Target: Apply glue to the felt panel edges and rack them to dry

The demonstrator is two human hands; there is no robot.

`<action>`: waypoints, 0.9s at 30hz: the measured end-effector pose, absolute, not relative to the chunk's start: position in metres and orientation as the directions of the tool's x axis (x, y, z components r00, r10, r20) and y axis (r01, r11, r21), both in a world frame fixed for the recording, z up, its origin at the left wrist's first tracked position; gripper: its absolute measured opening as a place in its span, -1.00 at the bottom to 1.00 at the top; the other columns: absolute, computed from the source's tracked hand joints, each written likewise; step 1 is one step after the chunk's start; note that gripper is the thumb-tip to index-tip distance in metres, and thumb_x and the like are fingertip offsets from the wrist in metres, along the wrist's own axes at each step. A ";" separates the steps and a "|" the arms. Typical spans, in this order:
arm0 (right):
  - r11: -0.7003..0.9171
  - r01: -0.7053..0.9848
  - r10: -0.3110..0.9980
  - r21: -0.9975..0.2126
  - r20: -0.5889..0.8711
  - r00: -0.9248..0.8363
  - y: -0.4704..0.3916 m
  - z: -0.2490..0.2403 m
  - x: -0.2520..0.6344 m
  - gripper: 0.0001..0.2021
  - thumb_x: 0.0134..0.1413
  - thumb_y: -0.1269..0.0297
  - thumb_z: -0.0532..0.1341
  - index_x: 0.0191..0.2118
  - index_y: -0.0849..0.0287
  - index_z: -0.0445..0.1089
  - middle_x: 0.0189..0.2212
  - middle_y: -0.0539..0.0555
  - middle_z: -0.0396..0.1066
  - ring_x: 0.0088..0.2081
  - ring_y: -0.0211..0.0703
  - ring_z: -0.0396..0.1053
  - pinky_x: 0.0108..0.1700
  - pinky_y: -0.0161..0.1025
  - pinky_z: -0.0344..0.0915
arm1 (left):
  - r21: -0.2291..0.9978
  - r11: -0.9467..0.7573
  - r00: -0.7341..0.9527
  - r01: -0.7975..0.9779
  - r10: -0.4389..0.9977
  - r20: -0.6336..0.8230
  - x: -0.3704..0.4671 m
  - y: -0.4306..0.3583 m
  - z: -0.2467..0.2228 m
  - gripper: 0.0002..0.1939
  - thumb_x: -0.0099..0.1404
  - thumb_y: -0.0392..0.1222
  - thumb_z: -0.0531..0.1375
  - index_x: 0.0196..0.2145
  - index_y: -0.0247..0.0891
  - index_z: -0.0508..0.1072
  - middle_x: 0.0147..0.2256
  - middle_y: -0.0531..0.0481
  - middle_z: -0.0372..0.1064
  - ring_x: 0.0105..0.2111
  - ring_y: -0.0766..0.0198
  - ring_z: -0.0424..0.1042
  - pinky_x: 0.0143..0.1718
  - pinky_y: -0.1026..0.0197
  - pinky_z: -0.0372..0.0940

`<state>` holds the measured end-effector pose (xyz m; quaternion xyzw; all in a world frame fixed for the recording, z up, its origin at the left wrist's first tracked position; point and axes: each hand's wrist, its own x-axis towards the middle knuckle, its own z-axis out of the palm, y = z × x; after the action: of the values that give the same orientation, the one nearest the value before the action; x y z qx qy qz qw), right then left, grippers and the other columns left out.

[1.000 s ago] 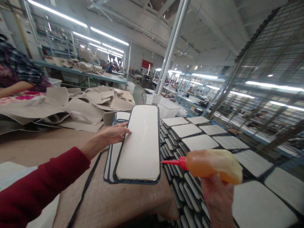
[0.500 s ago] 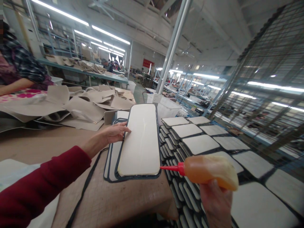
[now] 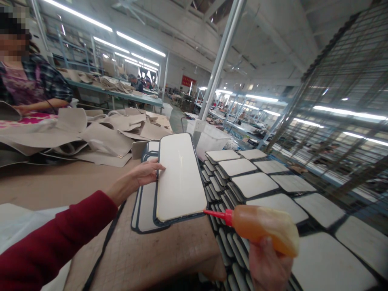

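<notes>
A long cream panel with rounded corners and a dark edge [image 3: 182, 182] lies askew on a small stack of similar panels [image 3: 147, 210]. My left hand [image 3: 147, 171] grips its left edge, fingertips on the top face and the thumb side partly hidden. In my right hand [image 3: 269, 260] is a squeeze bottle of amber glue [image 3: 263, 226], tilted so its red nozzle [image 3: 216, 215] points left. The nozzle's tip is at the panel's near right corner. A thin yellowish line of glue shows along the near edge, and a shiny streak crosses the middle.
Rows of cream panels [image 3: 254, 184] lie on a rack at the right. Beige cut pieces [image 3: 100, 139] are heaped at the left on the brown worktable [image 3: 169, 258]. A co-worker [image 3: 33, 85] sits beyond them. A metal post [image 3: 220, 60] and white bin [image 3: 212, 143] stand ahead.
The top panel has turned slightly, its near end swinging right. The bottle has shifted a little left and down, its tip staying at the corner. The co-worker has come further into view.
</notes>
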<state>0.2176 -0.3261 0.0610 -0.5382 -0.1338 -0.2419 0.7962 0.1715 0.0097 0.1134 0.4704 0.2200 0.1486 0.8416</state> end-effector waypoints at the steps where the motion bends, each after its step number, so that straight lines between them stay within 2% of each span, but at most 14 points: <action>1: 0.305 0.535 -0.271 -0.788 0.467 0.842 -0.324 0.060 0.216 -0.65 -0.24 0.28 0.39 -0.23 0.16 0.38 -0.22 0.12 0.44 -0.15 -0.06 0.37 -0.21 -0.17 0.40 | 0.855 0.516 0.862 -0.047 0.454 -0.226 0.172 0.010 0.112 -0.67 -0.05 -0.64 0.15 -0.34 -0.33 0.34 -0.42 -0.04 0.46 -0.58 0.32 0.43 -0.60 0.34 0.34; 3: 0.326 0.533 -0.330 -0.780 0.435 0.838 -0.319 0.059 0.211 -0.68 -0.25 0.27 0.40 -0.29 0.18 0.38 -0.20 0.16 0.43 -0.14 0.00 0.38 -0.23 -0.14 0.41 | 0.851 0.523 0.862 -0.049 0.453 -0.228 0.172 0.009 0.109 -0.67 -0.04 -0.64 0.13 -0.34 -0.33 0.34 -0.43 -0.03 0.46 -0.58 0.31 0.44 -0.59 0.32 0.36; 7: 0.285 0.532 -0.410 -0.797 0.401 0.819 -0.310 0.053 0.203 -0.71 -0.22 0.28 0.40 -0.31 0.17 0.38 -0.29 0.09 0.44 -0.26 -0.10 0.41 -0.36 -0.27 0.40 | 0.830 0.554 0.839 -0.055 0.477 -0.262 0.174 0.008 0.104 -0.69 -0.01 -0.65 0.10 -0.35 -0.33 0.33 -0.46 -0.01 0.45 -0.58 0.31 0.44 -0.56 0.29 0.39; 9: 0.267 0.545 -0.435 -0.795 0.405 0.804 -0.307 0.051 0.200 -0.70 -0.21 0.30 0.40 -0.29 0.18 0.38 -0.33 0.07 0.43 -0.28 -0.09 0.41 -0.34 -0.24 0.41 | 0.819 0.571 0.828 -0.066 0.489 -0.274 0.175 0.006 0.102 -0.70 0.01 -0.65 0.08 -0.35 -0.34 0.33 -0.47 -0.01 0.45 -0.58 0.31 0.44 -0.56 0.29 0.39; 12: 0.311 0.569 -0.417 -0.762 0.428 0.802 -0.300 0.055 0.196 -0.70 -0.18 0.30 0.37 -0.25 0.18 0.36 -0.25 0.08 0.42 -0.22 -0.04 0.41 -0.18 -0.09 0.41 | 0.804 0.589 0.811 -0.084 0.510 -0.288 0.176 0.002 0.102 -0.72 0.03 -0.65 0.07 -0.38 -0.34 0.31 -0.47 0.00 0.44 -0.58 0.32 0.43 -0.56 0.30 0.38; 15: 0.416 0.570 -0.389 -0.708 0.428 0.816 -0.293 0.063 0.192 -0.66 -0.20 0.34 0.36 -0.21 0.17 0.36 -0.18 0.06 0.39 -0.16 -0.07 0.38 -0.06 -0.08 0.36 | 0.798 0.596 0.787 -0.093 0.535 -0.308 0.178 -0.003 0.104 -0.71 0.02 -0.66 0.06 -0.40 -0.32 0.30 -0.49 0.03 0.41 -0.59 0.33 0.41 -0.58 0.31 0.36; 21: 0.511 0.525 -0.383 -0.681 0.366 0.848 -0.284 0.061 0.187 -0.59 -0.29 0.42 0.40 -0.20 0.20 0.38 -0.21 0.03 0.39 -0.20 -0.16 0.38 -0.14 -0.26 0.39 | 0.799 0.595 0.783 -0.090 0.538 -0.313 0.180 -0.007 0.107 -0.70 0.01 -0.64 0.06 -0.40 -0.29 0.31 -0.49 0.05 0.40 -0.56 0.30 0.41 -0.56 0.28 0.35; 27: 0.476 0.471 -0.325 -0.742 0.349 0.879 -0.279 0.045 0.181 -0.57 -0.17 0.37 0.36 -0.10 0.22 0.32 -0.19 0.07 0.39 -0.18 -0.12 0.39 -0.14 -0.19 0.39 | 0.809 0.581 0.786 -0.090 0.541 -0.301 0.184 -0.005 0.106 -0.71 0.01 -0.62 0.08 -0.40 -0.28 0.31 -0.47 0.03 0.41 -0.53 0.26 0.42 -0.52 0.26 0.35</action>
<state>0.1814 -0.2792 0.0453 -0.4556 -0.0801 -0.2328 0.8555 0.1838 -0.0050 0.1063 0.4179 0.2694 0.1862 0.8474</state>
